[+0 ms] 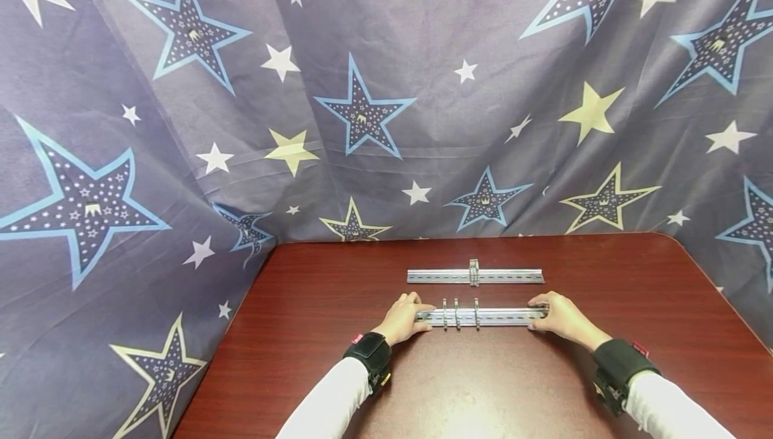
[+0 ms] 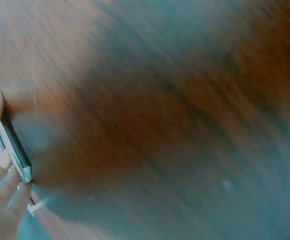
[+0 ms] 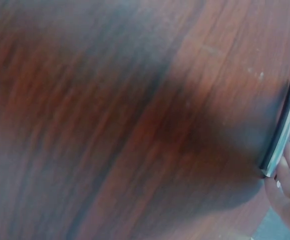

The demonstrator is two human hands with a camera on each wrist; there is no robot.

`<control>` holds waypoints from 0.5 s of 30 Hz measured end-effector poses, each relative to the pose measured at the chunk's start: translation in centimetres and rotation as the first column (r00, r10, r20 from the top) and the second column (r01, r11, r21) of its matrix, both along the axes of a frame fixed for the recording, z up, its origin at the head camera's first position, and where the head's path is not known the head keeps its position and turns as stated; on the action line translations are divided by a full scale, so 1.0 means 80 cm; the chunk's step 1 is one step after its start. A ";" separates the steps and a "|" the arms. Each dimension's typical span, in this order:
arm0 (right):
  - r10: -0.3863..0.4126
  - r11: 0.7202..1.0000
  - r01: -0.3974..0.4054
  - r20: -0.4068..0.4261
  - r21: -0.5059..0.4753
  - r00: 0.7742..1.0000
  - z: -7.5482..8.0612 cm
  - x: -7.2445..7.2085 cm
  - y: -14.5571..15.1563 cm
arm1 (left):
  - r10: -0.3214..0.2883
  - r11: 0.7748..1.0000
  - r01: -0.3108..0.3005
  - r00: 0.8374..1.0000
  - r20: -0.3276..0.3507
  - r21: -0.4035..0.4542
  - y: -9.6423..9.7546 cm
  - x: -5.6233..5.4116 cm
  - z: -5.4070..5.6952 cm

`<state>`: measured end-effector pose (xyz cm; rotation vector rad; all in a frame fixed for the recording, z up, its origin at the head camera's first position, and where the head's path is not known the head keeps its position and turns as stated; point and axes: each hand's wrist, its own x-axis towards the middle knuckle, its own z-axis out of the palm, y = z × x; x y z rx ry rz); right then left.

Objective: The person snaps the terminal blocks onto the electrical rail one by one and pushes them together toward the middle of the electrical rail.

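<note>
A slotted metal DIN rail [image 1: 504,317] lies crosswise on the table, and three narrow metal clips [image 1: 457,315] stand apart along its left and middle part. At its left end my left hand [image 1: 403,318] grips the rail between thumb and fingers. My right hand [image 1: 563,319] holds the opposite end in the same way. The left wrist view catches the rail's end [image 2: 16,150] between the thumb and the spread fingers. At the right edge of the right wrist view, fingers [image 3: 289,187] touch the rail [image 3: 280,145].
Farther back lies a second DIN rail [image 1: 437,276], parallel to the first, with clips [image 1: 474,272] bunched near its middle. The reddish-brown wooden table [image 1: 338,278] meets a star-patterned grey curtain [image 1: 386,177] at the back and sides.
</note>
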<state>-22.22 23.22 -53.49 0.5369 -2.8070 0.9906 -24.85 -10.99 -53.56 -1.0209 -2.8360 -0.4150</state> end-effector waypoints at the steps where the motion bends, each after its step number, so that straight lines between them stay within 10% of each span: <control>1: 0.001 1.000 -0.001 -0.015 0.001 1.000 -0.001 0.000 0.000 | -0.001 1.000 0.001 1.000 -0.006 -0.001 0.000 0.000 0.000; 15: -0.023 0.998 0.023 -0.001 -0.052 1.000 -0.007 0.002 0.003 | 0.059 0.998 -0.059 0.998 0.032 -0.006 0.002 0.006 0.000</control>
